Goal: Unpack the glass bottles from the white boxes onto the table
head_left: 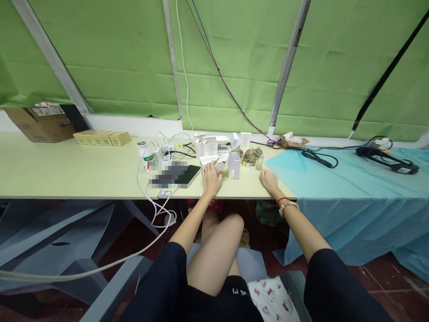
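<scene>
My left hand (212,180) rests at the table's front, fingers closed around a small white carton (220,167). To its right an upright white box (234,166) stands with its top flap raised. My right hand (270,181) lies on the table with curled fingers, close against a small clear glass bottle (259,162). Whether those fingers grip the bottle is hidden. Behind the upright box sits a cluster of small glass bottles with gold parts (250,156). Opened white cartons (206,146) and a printed white paper (208,159) are beyond my left hand.
A tablet (189,175), partly blurred, lies left of my left hand, with a white bottle (144,154) and tangled cables behind it. Yellow boxes (102,138) and a cardboard box (40,125) stand farther left. Blue sheeting (321,179) covers the right side, bearing a black headset-like strap (385,160).
</scene>
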The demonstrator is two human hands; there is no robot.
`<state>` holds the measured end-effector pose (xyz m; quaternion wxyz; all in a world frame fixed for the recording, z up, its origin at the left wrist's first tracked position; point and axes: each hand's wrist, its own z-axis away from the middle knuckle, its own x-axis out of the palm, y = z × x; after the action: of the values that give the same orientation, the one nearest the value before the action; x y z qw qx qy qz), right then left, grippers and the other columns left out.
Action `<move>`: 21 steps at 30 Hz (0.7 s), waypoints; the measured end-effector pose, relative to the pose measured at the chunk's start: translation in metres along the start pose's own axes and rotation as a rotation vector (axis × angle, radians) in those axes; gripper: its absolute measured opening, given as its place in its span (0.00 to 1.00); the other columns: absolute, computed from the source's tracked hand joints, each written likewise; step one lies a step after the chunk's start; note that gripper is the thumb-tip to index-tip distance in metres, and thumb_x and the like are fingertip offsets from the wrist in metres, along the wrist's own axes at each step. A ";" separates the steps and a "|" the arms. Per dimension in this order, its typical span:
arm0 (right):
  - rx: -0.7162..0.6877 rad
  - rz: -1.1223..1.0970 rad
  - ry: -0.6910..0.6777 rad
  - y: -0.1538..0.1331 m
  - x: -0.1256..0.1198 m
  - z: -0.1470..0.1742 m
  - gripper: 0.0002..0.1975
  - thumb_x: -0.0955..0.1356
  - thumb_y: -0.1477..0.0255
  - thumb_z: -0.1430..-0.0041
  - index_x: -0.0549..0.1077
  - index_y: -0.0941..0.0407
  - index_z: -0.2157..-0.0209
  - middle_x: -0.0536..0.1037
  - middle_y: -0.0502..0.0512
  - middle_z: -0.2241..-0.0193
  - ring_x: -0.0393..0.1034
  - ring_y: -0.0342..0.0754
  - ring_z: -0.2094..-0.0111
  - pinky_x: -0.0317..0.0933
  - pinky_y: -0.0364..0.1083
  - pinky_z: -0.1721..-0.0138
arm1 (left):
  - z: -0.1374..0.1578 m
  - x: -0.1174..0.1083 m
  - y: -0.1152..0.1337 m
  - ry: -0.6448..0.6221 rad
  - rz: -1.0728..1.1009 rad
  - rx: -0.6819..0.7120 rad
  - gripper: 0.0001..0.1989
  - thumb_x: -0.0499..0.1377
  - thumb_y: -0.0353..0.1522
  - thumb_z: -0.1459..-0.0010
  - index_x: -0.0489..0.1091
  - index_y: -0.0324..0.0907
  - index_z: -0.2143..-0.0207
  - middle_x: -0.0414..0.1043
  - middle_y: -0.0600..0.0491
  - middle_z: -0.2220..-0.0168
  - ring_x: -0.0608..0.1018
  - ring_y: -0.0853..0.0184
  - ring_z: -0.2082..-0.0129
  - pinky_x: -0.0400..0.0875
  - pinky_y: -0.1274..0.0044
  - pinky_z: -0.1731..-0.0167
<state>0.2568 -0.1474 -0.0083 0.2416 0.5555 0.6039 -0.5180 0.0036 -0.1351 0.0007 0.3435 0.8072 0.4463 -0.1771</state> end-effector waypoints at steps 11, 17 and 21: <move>-0.001 -0.134 0.076 -0.015 -0.002 0.009 0.19 0.58 0.60 0.38 0.74 0.57 0.69 0.78 0.55 0.71 0.70 0.47 0.69 0.54 0.44 0.69 | -0.002 -0.002 0.000 -0.035 -0.040 -0.011 0.22 0.52 0.25 0.49 0.59 0.36 0.49 0.66 0.41 0.50 0.68 0.54 0.50 0.60 0.65 0.51; -0.200 -0.586 0.229 -0.059 0.008 0.028 0.31 0.63 0.55 0.46 0.59 0.55 0.44 0.71 0.59 0.51 0.71 0.50 0.60 0.64 0.47 0.64 | -0.006 0.001 0.000 0.017 -0.017 -0.056 0.22 0.54 0.29 0.48 0.59 0.35 0.50 0.66 0.40 0.51 0.68 0.53 0.49 0.60 0.64 0.50; -0.283 -0.574 0.265 -0.088 0.018 0.035 0.40 0.67 0.57 0.51 0.52 0.55 0.39 0.61 0.63 0.42 0.64 0.56 0.47 0.65 0.52 0.57 | -0.005 0.001 -0.001 0.073 0.021 -0.111 0.20 0.53 0.33 0.45 0.59 0.37 0.51 0.67 0.41 0.51 0.68 0.54 0.49 0.61 0.64 0.51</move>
<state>0.1607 -0.1574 -0.0047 0.0801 0.3865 0.8276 -0.3992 0.0027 -0.1307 0.0033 0.3730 0.7975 0.4590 -0.1188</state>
